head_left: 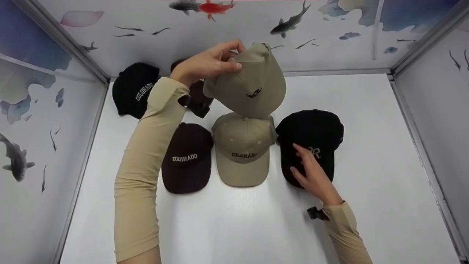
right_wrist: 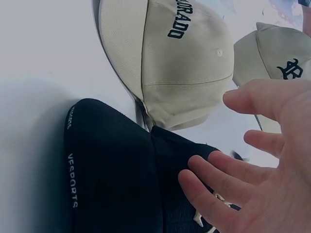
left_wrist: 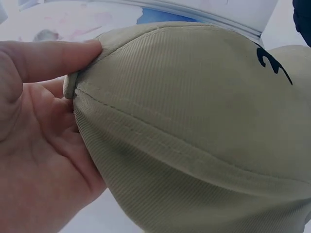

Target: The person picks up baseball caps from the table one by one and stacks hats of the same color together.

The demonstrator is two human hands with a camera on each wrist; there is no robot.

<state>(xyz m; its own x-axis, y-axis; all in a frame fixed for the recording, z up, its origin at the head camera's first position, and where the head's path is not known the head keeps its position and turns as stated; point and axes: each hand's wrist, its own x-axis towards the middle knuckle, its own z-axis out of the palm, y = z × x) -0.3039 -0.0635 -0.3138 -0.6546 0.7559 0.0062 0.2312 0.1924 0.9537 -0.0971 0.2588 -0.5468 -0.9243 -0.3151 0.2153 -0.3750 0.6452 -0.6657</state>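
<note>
My left hand [head_left: 214,60] pinches a beige cap [head_left: 253,82] with a small dark emblem, holding it raised and tilted near the back wall. In the left wrist view the thumb presses on the edge of this cap's fabric [left_wrist: 175,97]. Below it lies a beige COLORADO cap [head_left: 243,146], brim toward me. My right hand [head_left: 311,172], fingers spread and grasping nothing, is over the brim of a black cap [head_left: 315,128] with a light embroidered emblem. The right wrist view shows its fingertips close over that black cap [right_wrist: 116,165].
A dark maroon COLORADO cap [head_left: 188,157] lies left of the beige one. Behind it, a black COLORADO cap [head_left: 132,88] stands at the back left, beside another maroon cap [head_left: 199,93] partly hidden by my left arm. Printed walls with fish [head_left: 289,24] enclose the white surface [head_left: 234,223].
</note>
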